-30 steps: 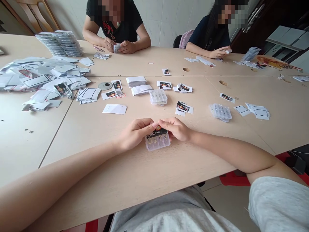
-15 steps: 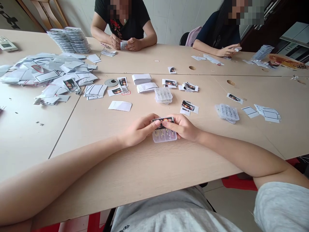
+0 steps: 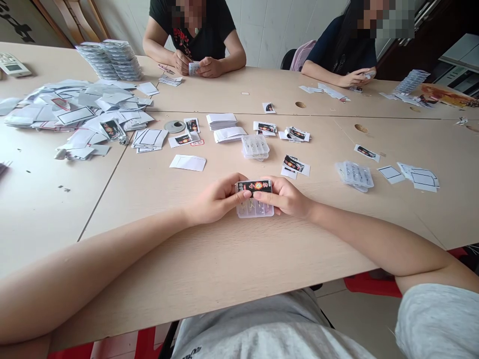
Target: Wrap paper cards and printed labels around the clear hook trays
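Note:
A small clear plastic box (image 3: 256, 208) with several compartments is held near the table's front edge. On its upper part lies a black label (image 3: 258, 186) with a red and orange print. My left hand (image 3: 220, 199) grips the box's left side, its thumb on the label's lower edge. From the right, my right hand (image 3: 286, 197) holds the other side, thumb also at the label's lower edge. The fingers behind the box are mostly hidden. Beyond my hands stand more clear boxes (image 3: 255, 146) and some loose black labels (image 3: 294, 163).
A large heap of white cards (image 3: 75, 112) covers the left of the table (image 3: 187, 279). Stacked boxes (image 3: 112, 60) stand behind it. More clear boxes (image 3: 355, 175) and cards (image 3: 421, 177) lie at right. Two people sit across, their hands on small items.
My thumbs have moved down the label, so more of its print shows. Both hands still hold the box. The whole view has shifted slightly.

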`<state>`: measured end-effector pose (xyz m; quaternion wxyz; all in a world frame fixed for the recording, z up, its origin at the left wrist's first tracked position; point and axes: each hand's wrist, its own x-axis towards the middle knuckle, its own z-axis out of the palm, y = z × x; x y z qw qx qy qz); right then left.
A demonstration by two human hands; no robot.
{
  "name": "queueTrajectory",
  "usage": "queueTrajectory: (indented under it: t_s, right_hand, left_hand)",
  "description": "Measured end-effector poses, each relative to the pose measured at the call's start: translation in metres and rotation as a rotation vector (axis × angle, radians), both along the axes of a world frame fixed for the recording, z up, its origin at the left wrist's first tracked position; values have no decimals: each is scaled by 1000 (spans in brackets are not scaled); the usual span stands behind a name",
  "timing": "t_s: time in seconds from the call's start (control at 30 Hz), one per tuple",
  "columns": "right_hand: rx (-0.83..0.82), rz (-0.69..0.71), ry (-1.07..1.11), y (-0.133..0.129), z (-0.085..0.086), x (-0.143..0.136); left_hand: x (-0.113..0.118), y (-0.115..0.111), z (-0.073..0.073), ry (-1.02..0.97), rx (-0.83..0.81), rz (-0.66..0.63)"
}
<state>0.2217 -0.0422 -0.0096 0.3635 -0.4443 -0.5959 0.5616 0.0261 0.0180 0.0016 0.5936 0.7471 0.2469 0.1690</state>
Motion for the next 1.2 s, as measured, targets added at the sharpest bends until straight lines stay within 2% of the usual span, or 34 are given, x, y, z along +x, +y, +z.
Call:
queueTrajectory:
  t_s: [0.17,0.37,0.47,0.7,0.77,0.93,1.03,1.1,1.2]
  right_hand:
    - [-36,1,70,1,0,-1]
    - [-93,-25,173,1,-5,0]
    - [-104,-52,166,1,-4,-1]
    - [-99,-60,105,2,-1,-2]
    - [-99,-70,140,4,-4,-2]
    - [-163,-136,260,10,-8,-1]
    - [-171,-141,246,8,-8,-1]
    - [-130,-175,233,8,-7,0]
    - [-16,-330,218,20,-5,11]
  left_hand:
    - [-1,2,-1,19,-7,-13]
    - [-1,1,-2,-36,-146,-31]
    - [-2,2,3,-51,-214,-49]
    - [-9,16,18,97,-158,-107]
    - [-10,22,19,119,-155,-79]
    - [-11,34,17,76,-235,118]
    - [-9,35,16,12,-330,132]
    - [-7,34,15,-23,-369,129]
    - [-6,32,12,-60,-397,229]
